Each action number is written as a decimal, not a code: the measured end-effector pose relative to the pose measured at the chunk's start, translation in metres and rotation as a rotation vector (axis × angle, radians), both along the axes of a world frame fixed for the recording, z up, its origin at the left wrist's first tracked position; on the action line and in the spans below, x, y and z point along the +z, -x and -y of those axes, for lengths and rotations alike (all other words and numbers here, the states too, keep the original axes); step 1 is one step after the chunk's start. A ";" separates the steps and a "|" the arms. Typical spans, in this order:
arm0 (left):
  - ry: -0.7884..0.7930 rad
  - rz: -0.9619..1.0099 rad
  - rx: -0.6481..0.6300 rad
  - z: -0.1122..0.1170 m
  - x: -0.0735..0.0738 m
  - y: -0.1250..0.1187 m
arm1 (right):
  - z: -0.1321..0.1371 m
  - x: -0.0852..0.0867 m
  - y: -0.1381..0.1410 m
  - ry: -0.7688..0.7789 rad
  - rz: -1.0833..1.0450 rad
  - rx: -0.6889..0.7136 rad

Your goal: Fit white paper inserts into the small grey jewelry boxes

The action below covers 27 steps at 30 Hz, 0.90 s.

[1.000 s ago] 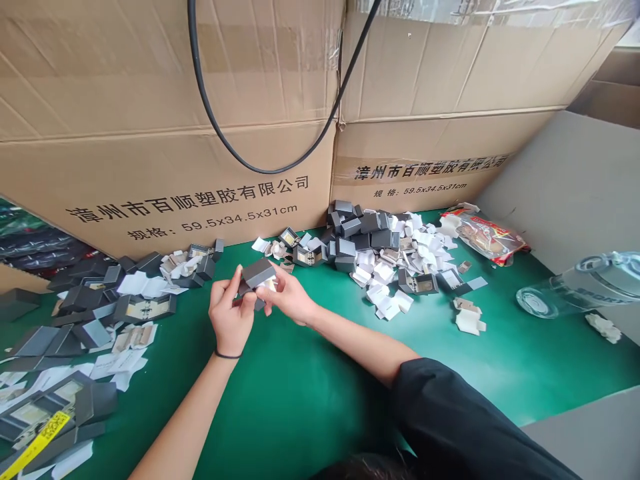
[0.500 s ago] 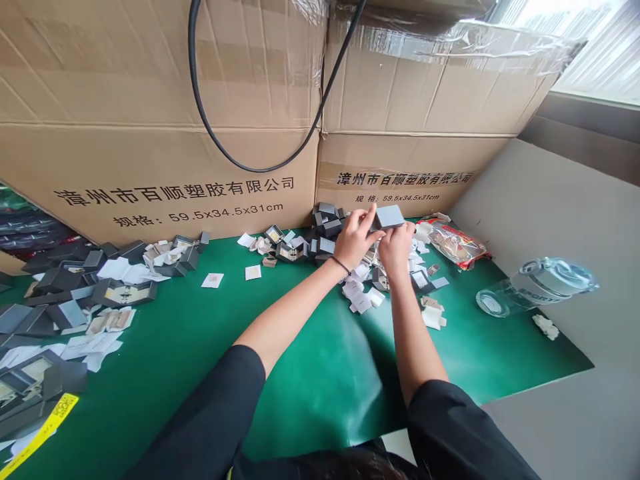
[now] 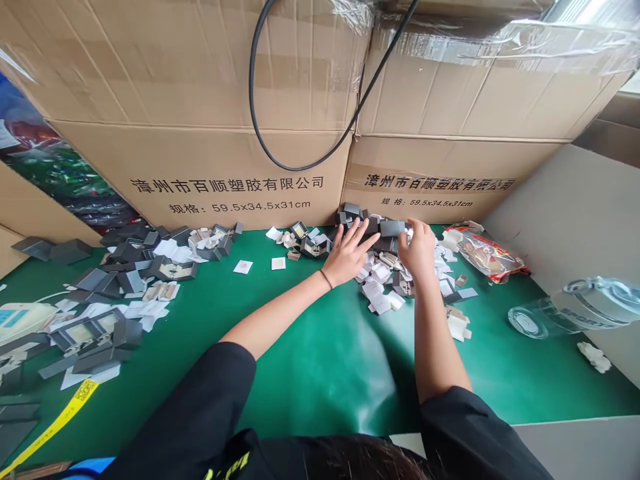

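Observation:
Both arms reach forward over the green mat [image 3: 310, 353] to a heap of small grey boxes [image 3: 357, 217] and white paper slips [image 3: 380, 297] against the cardboard cartons. My left hand [image 3: 347, 252] lies flat with fingers spread, holding nothing, at the heap's left edge. My right hand [image 3: 419, 248] is curled, its fingertips on a closed grey box [image 3: 393, 228] that rests on top of the heap. Whether it still grips the box I cannot make out for sure.
Two big printed cartons [image 3: 225, 160] wall off the back, with a black cable [image 3: 305, 153] looping over them. More grey boxes and papers [image 3: 125, 280] litter the left side. A snack bag [image 3: 487, 252] and a tipped clear bottle [image 3: 575, 307] lie right. A yellow strap [image 3: 65, 413] crosses the lower left.
Both hands carried the closed grey box from the middle of the mat to the far heap and lowered it there. The left hand has come off it and spread flat.

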<state>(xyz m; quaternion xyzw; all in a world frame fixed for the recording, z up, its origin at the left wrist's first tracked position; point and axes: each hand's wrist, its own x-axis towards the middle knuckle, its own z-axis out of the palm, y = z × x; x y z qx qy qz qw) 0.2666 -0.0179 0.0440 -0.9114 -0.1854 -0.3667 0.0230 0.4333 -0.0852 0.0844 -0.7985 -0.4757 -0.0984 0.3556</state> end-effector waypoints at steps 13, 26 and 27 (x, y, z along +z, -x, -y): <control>0.156 -0.024 0.590 -0.031 -0.055 0.294 | -0.013 -0.095 0.179 0.200 -0.253 0.670; 0.419 -0.073 0.897 -0.082 -0.034 0.279 | -0.014 -0.102 0.177 0.292 -0.168 0.682; 0.426 -0.069 0.898 -0.081 -0.034 0.279 | -0.014 -0.102 0.177 0.292 -0.163 0.683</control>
